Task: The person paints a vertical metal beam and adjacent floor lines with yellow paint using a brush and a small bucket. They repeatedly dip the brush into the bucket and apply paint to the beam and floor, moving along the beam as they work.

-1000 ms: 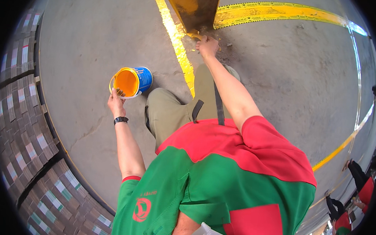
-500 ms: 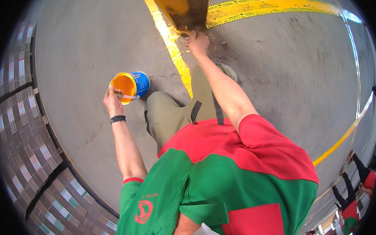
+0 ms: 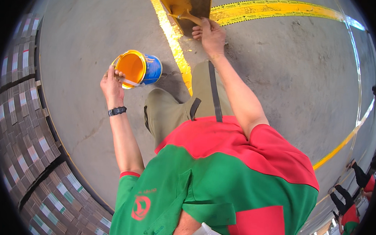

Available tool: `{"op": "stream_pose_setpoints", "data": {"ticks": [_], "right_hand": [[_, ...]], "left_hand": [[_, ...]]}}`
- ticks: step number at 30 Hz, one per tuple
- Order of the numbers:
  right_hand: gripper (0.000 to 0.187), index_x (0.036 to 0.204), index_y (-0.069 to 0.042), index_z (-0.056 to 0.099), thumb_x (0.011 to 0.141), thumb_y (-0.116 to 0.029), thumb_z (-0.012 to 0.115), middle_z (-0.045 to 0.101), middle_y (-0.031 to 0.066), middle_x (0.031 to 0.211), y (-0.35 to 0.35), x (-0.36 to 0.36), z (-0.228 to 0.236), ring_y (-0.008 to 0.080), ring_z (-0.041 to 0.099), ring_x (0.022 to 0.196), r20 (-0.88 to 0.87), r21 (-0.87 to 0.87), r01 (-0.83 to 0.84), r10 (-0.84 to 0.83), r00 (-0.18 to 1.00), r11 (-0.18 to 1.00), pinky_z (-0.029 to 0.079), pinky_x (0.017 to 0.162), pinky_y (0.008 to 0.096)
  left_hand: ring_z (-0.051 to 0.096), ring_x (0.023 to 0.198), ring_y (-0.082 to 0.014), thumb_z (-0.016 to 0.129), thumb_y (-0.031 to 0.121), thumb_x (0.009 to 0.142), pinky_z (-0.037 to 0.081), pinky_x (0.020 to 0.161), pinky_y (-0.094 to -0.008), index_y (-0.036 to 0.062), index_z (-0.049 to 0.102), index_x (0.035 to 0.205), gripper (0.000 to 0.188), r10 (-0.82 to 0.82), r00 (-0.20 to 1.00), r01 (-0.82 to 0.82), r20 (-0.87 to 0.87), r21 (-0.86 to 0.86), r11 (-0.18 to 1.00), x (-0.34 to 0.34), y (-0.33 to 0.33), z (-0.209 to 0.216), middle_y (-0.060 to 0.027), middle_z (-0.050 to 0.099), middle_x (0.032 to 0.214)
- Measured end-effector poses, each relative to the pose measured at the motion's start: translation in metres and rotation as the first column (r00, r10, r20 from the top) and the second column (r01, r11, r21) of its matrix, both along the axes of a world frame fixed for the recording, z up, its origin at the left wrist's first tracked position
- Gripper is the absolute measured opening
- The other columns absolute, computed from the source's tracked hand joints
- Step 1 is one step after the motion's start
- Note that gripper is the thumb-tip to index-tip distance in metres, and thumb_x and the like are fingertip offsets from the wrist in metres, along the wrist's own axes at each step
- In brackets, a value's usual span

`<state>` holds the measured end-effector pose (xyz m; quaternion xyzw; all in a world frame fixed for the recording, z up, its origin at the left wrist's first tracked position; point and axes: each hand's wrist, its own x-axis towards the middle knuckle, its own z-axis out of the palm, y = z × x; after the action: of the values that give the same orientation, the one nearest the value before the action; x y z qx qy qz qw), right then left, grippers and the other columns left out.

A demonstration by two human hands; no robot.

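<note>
Illumination is bright and even across the concrete floor [image 3: 95, 33]. Short, soft shadows lie directly below and right of the paint can [image 3: 140, 67], indicating an overhead source. Glare: wet sheen along the yellow floor line [image 3: 174, 45] right of the can, and a blown-out highlight at the far upper right of the can, on the tape near the rim. Fisheye distortion is strong: stacked cartons [image 3: 23, 152] left of and below the can curve along the black circular vignette. Centre sharp; rim detail soft and smeared. No motion blur visible.
</note>
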<state>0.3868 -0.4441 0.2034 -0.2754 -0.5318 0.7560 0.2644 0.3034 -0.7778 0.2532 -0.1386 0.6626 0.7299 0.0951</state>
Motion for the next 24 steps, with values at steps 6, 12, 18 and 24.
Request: {"op": "stream_pose_setpoints", "data": {"ticks": [6, 12, 18, 24], "right_hand": [[0.028, 0.116, -0.001, 0.072, 0.103, -0.023, 0.06, 0.071, 0.0045, 0.078, -0.003, 0.048, 0.097, 0.0058, 0.06, 0.063, 0.1, 0.372, -0.282, 0.265, 0.959, 0.884, 0.05, 0.059, 0.0218], [0.023, 0.103, -0.009, 0.075, 0.094, -0.028, 0.064, 0.071, 0.0158, 0.083, -0.04, 0.005, 0.118, 0.0327, 0.069, 0.075, 0.353, 0.824, -0.519, 0.508, 0.786, 0.229, 0.055, 0.069, 0.0392], [0.017, 0.09, -0.011, 0.075, 0.088, -0.021, 0.061, 0.074, 0.0133, 0.085, -0.073, -0.045, 0.072, 0.0316, 0.072, 0.083, 0.686, 0.727, -0.625, 0.343, 0.642, -0.284, 0.056, 0.072, 0.0448], [0.02, 0.091, -0.014, 0.076, 0.09, -0.022, 0.058, 0.074, 0.0112, 0.087, -0.058, -0.038, 0.084, 0.0311, 0.072, 0.085, 0.7, 0.712, -0.632, 0.252, 0.668, -0.305, 0.056, 0.072, 0.0462]], "left_hand": [[0.06, 0.064, -0.0132, 0.064, 0.017, 0.101, 0.053, 0.059, -0.0274, -0.0068, 0.061, 0.106, 0.025, -0.087, 0.992, 0.088, -0.09, 0.009, 0.996, 0.012, 0.041, 0.034, -0.0041, 0.059, 0.078], [0.059, 0.062, -0.0114, 0.064, 0.016, 0.1, 0.052, 0.059, -0.0267, -0.0107, 0.063, 0.111, 0.029, -0.166, 0.967, 0.156, -0.192, -0.067, 0.985, 0.021, 0.081, 0.049, -0.0038, 0.061, 0.075], [0.058, 0.064, -0.0103, 0.064, 0.016, 0.1, 0.052, 0.062, -0.0266, -0.0079, 0.065, 0.108, 0.026, -0.237, 0.955, 0.217, -0.179, -0.126, 0.968, 0.028, 0.11, 0.049, -0.0023, 0.062, 0.077], [0.059, 0.063, -0.0097, 0.063, 0.017, 0.1, 0.05, 0.061, -0.025, -0.0095, 0.065, 0.108, 0.027, -0.28, 0.945, 0.257, -0.168, -0.147, 0.955, 0.031, 0.121, 0.042, -0.0022, 0.063, 0.074]]}}
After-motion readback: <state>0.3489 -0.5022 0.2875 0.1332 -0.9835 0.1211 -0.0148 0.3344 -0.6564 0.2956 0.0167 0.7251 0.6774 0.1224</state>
